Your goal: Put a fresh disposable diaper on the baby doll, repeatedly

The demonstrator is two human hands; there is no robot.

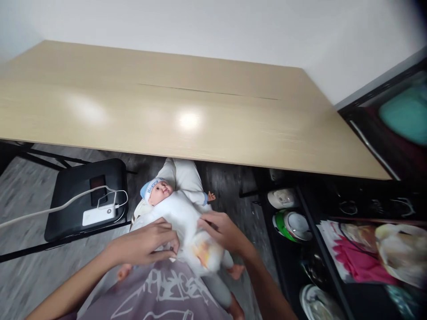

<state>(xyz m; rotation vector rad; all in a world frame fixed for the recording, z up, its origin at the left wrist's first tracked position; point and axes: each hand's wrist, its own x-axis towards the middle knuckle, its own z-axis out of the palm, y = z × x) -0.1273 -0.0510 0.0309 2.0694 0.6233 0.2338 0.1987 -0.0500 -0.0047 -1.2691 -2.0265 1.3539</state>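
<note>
A baby doll (173, 209) in a white garment and a blue-and-white cap lies on its back across my lap, head toward the table. My left hand (147, 242) pinches the white cloth at the doll's side. My right hand (222, 231) rests on the doll's belly, fingers curled on the cloth above a white diaper (205, 253) with an orange print. The doll's bare feet stick out low on the right. A white pillow (185, 175) lies behind its head.
A long light-wood table (187, 120) spans the view above the doll. On the left a black chair seat (71, 191) carries a phone, a white power bank (99, 214) and a cable. A black shelf rack (320, 249) on the right holds bowls, plates and bags.
</note>
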